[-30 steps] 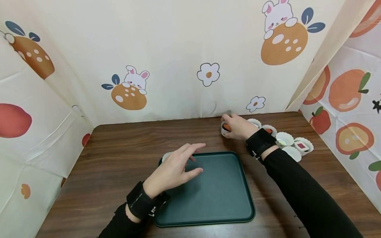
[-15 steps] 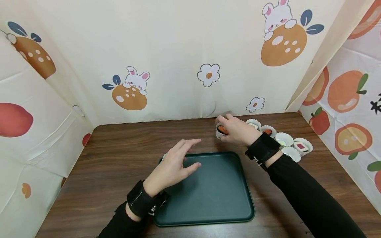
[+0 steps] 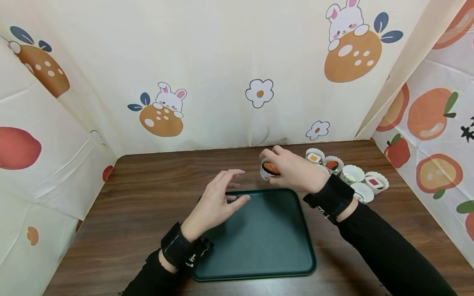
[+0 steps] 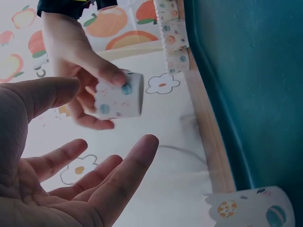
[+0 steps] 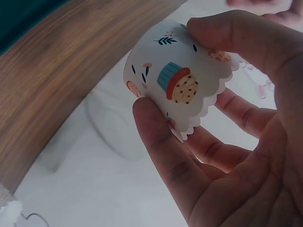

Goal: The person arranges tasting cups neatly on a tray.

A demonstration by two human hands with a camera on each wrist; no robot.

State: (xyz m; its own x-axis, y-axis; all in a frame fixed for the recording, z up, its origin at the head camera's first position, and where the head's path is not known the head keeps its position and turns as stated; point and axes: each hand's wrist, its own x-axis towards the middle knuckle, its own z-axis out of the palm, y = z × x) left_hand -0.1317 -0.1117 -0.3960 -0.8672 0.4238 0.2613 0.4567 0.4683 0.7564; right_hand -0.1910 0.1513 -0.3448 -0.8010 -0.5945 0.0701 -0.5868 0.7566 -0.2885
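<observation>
My right hand (image 3: 296, 172) grips a white paper baking cup (image 3: 264, 173) between thumb and fingers, raised near the far edge of the table. An orange-topped, dark-edged piece like sushi (image 3: 271, 167) sits inside it. Printed cupcakes and leaves cover the cup's wall (image 5: 165, 61) in the right wrist view, where its rim is scalloped. Over the left part of a dark green tray (image 3: 270, 242), my left hand (image 3: 214, 203) hovers with fingers spread and nothing in them. Another printed baking cup (image 4: 255, 208) stands at the tray's far-left corner, hidden behind that hand in the head view.
Several more baking cups (image 3: 353, 173) cluster at the back right of the wooden table (image 3: 148, 197). Some hold small pieces, such as an orange one (image 3: 332, 165) and a white one with a red centre (image 3: 375, 182). A printed cloth (image 3: 222, 49) hangs behind the table.
My right hand has carried the baking cup leftward and slightly nearer, away from the other cups. My left hand has shifted only a little over the tray.
</observation>
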